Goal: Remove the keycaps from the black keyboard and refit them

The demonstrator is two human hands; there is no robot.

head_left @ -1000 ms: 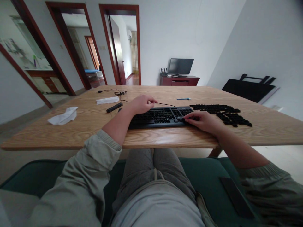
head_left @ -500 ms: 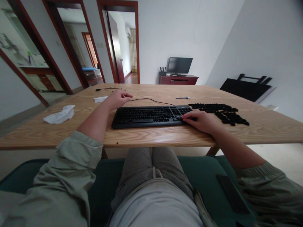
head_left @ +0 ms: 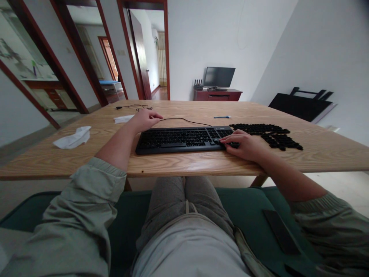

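A black keyboard (head_left: 178,139) lies on the wooden table (head_left: 173,165) in front of me. My left hand (head_left: 145,118) is at the keyboard's back left corner, its fingertips pinched together near the black cable; whatever lies between them is too small to make out. Over the keyboard's right end, my right hand (head_left: 240,144) has its fingertips on the keys by the number pad, and anything under them is hidden. Just right of the keyboard lies a spread of small black pieces (head_left: 281,140) in clusters.
White tissues (head_left: 73,138) lie at the table's left. A thin blue tool (head_left: 221,117) sits behind the keyboard. The coiled cable end (head_left: 135,106) is at the back left. A dark phone-like slab (head_left: 281,231) rests on the green seat (head_left: 242,204) beside my leg.
The view has tilted slightly. My right hand's fingers have shifted a little on the keys, while my left hand stays near the back left corner.
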